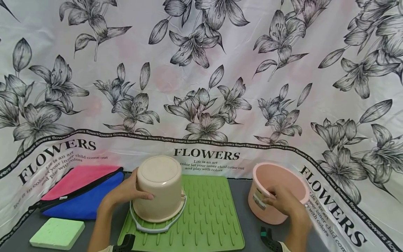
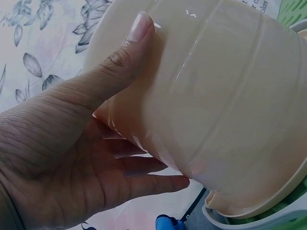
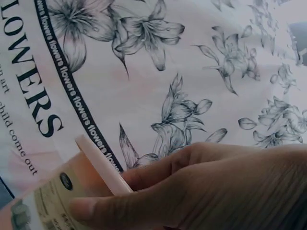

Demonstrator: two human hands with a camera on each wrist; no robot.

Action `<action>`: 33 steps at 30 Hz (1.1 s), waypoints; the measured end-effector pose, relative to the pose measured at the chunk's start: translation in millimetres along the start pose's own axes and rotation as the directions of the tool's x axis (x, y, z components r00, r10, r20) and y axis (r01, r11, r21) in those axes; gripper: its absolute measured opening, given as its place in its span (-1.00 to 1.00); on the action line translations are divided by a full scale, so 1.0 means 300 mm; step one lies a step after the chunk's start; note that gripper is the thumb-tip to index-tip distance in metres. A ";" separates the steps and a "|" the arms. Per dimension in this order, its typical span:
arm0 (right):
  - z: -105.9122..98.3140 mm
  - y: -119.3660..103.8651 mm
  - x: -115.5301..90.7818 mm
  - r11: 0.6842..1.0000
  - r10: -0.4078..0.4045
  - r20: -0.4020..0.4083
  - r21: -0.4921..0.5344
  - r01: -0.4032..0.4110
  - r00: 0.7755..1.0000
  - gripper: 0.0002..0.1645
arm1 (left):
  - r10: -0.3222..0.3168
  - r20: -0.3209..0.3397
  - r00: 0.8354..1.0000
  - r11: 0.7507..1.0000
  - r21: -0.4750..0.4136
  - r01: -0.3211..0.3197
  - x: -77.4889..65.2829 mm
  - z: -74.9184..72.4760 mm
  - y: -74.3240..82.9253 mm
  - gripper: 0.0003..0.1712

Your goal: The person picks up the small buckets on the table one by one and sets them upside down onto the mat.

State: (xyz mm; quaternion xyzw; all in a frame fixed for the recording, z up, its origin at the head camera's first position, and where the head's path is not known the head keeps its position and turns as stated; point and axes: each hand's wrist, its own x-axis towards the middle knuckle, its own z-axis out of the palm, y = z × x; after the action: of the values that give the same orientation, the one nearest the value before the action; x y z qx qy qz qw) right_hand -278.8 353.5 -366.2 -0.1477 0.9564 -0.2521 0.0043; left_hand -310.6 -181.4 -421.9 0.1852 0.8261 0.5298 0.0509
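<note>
A cream bucket (image 1: 158, 189) stands upside down on a green ridged mat (image 1: 211, 210), its grey handle (image 1: 154, 230) lying round the rim. My left hand (image 1: 127, 190) grips its left side, thumb across the front and fingers behind, as the left wrist view shows from close by. To the right of the mat is a pink bucket (image 1: 280, 175), mouth up and slightly tilted. My right hand (image 1: 283, 201) pinches its near rim, the thumb outside by a label (image 3: 53, 201) and the fingers inside, partly hidden.
On the left lie a pink and blue zip pouch (image 1: 85, 196) and a pale green sponge-like block (image 1: 57, 233). A white flower-printed sheet (image 1: 201, 105) hangs behind and along both sides of the dark grey table (image 1: 242, 196).
</note>
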 end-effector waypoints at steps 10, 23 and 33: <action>-0.022 -0.016 -0.044 0.993 -0.065 -0.154 -0.108 0.049 0.986 -0.90 | -0.015 -0.009 1.000 1.000 -0.008 0.015 -0.001 0.013 0.008 0.59; -0.028 -0.109 -0.090 0.973 -0.160 -0.414 0.087 0.214 0.896 -0.60 | 0.149 -0.165 0.975 0.957 0.274 -0.100 -0.024 0.010 0.112 0.74; -0.030 -0.215 -0.099 0.887 -0.174 -0.546 0.276 0.372 0.820 -0.58 | 0.429 -0.251 0.868 0.882 0.323 -0.342 0.043 0.193 0.275 0.62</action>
State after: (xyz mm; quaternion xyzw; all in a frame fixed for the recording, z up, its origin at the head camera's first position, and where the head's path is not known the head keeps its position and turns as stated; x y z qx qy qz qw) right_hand -233.1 312.6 -329.0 -0.2106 0.8264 -0.4552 -0.2559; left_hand -285.6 -96.7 -371.7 0.2660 0.8331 0.4349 -0.2148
